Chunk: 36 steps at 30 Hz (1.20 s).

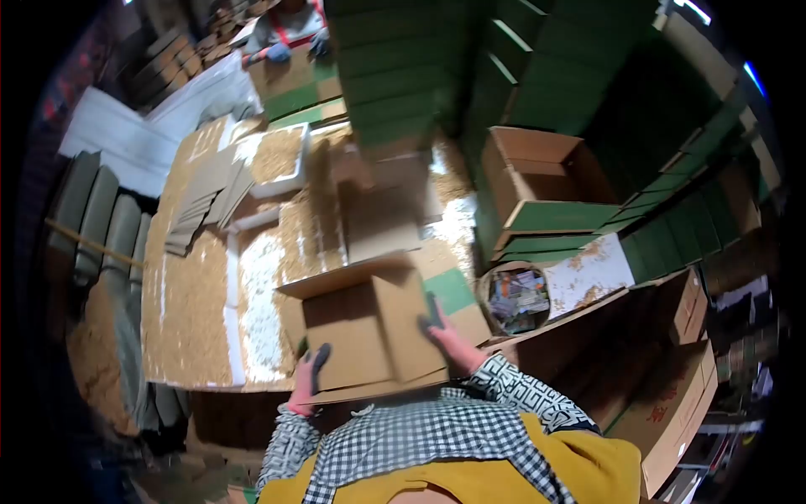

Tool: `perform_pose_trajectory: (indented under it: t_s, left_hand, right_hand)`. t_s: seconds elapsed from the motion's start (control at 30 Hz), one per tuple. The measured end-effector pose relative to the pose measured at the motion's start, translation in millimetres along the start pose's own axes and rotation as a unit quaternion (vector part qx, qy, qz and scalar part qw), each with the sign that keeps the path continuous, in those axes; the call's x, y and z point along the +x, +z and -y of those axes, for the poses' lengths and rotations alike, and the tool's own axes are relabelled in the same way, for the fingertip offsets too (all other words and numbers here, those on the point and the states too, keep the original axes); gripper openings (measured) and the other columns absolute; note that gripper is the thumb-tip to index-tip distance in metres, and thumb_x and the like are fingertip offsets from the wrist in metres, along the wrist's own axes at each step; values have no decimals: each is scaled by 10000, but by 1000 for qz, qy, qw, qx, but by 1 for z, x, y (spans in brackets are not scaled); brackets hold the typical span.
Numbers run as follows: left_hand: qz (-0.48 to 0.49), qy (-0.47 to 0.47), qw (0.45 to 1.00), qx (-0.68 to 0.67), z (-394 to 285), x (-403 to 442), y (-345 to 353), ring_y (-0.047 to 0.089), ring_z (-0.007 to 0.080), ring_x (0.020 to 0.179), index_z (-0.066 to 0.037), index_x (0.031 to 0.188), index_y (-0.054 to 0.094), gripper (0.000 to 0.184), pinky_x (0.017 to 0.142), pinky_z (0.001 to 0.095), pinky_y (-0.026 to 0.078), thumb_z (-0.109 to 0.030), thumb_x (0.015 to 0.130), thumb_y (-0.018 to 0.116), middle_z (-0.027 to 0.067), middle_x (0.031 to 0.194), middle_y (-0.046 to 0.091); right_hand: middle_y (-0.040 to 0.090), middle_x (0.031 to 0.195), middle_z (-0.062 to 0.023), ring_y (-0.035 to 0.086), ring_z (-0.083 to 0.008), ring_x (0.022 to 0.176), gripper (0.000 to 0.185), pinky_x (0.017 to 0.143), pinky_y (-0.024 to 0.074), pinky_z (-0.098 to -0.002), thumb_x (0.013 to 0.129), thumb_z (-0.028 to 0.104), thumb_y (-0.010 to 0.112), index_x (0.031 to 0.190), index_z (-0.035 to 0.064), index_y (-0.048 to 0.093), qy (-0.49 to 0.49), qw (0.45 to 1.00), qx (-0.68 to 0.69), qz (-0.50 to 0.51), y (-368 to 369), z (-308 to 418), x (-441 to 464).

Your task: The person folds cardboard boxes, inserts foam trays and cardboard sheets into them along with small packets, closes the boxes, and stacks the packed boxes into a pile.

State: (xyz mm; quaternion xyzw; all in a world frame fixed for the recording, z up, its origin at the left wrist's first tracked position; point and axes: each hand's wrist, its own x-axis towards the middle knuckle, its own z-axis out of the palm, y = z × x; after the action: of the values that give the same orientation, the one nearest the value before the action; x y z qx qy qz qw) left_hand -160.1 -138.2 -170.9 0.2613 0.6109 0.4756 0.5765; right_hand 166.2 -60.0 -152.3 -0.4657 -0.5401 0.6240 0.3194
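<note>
An open cardboard box (pixel 344 332) sits in front of my body at the near edge of the table, its hollow side facing up and a flap raised at the back. My left hand (pixel 308 375), in a pink glove with dark fingertips, grips the box's near left corner. Along the right side, my right hand (pixel 453 338) in a matching glove holds the box's wall, thumb and fingers pointing forward. The fingers under or behind the cardboard are partly hidden.
Sawdust-like material covers the table, with a stack of cardboard sheets (pixel 204 197) and a white foam tray (pixel 290 181). A round tub of colourful packets (pixel 518 300) stands right of the box. Green cartons and an open box (pixel 558 217) are stacked behind. Another person's gloved hand (pixel 278 53) shows at the back.
</note>
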Motion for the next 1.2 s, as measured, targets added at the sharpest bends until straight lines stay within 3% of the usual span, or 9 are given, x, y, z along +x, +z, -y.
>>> perform_pose_trajectory:
  t_s: [0.07,0.17,0.23,0.3,0.47,0.63,0.77,1.03,1.2]
  left_hand:
    - [96,88,987,97,-33,-1,5,581,165,1043,13,1228,541,377,931,292,470,-234,943,545,88,1134,590]
    - [146,-103,942,-283,-115,30,65,492,196,1178,-2,1362,389,491,1015,327,409,-230,950,526,107,1283,492]
    - [180,95,969,-141,-170,49,145,423,225,1245,2,1383,359,572,1057,350,346,-249,913,567,138,1346,434]
    - [215,250,944,7,-190,72,234,353,255,1312,6,1403,329,657,1098,373,282,-268,876,608,169,1410,377]
    - [190,505,728,422,-71,145,412,225,390,1379,-75,1376,404,839,1144,467,202,-311,666,784,192,1446,335]
    - [193,477,774,370,-69,128,407,291,414,1335,-56,1345,429,789,1111,460,284,-232,668,795,217,1435,327]
    - [219,496,757,366,-76,124,401,276,407,1344,-2,1350,398,857,1129,414,251,-216,631,813,224,1459,280]
    - [99,354,897,244,-59,130,376,209,331,1397,18,1463,142,1127,1157,371,178,-243,626,849,218,1498,213]
    - [149,323,885,301,14,137,414,77,351,1433,61,1454,-44,1182,1167,359,136,-390,723,768,263,1530,30]
  right_hand:
    - [222,1507,-196,184,-290,1406,899,1141,175,-366,790,208,684,1482,15,144,-55,997,12,-49,-1,59,0]
    - [424,1380,-142,452,-247,1237,853,1049,365,-347,701,188,763,1413,5,329,-158,974,17,-163,-64,174,-13]
    - [531,1255,-131,545,-211,1096,720,958,446,-323,710,129,741,1344,4,425,-300,917,199,-173,-128,232,-41]
    - [541,1248,-134,575,-200,1066,564,928,454,-307,834,150,624,1334,-26,431,-412,877,89,-233,-206,260,-63]
    - [511,1309,-150,554,-214,1136,497,991,421,-319,933,160,517,1378,-29,400,-405,802,-213,-384,-368,264,-66]
    - [510,1337,-118,523,-227,1189,404,1057,367,-314,969,120,436,1346,-23,454,-208,925,-84,-306,-419,184,-29]
    - [527,1312,-116,525,-209,1161,400,1020,391,-306,980,139,418,1356,5,453,-249,922,-142,-259,-460,97,14]
    - [477,1356,-138,498,-227,1171,418,994,387,-335,1010,222,388,1356,-11,429,-201,912,-194,-301,-451,36,-12]
    - [554,1263,-174,509,-287,1194,536,1017,383,-366,803,98,645,1304,25,467,-167,877,-366,-264,-406,-72,33]
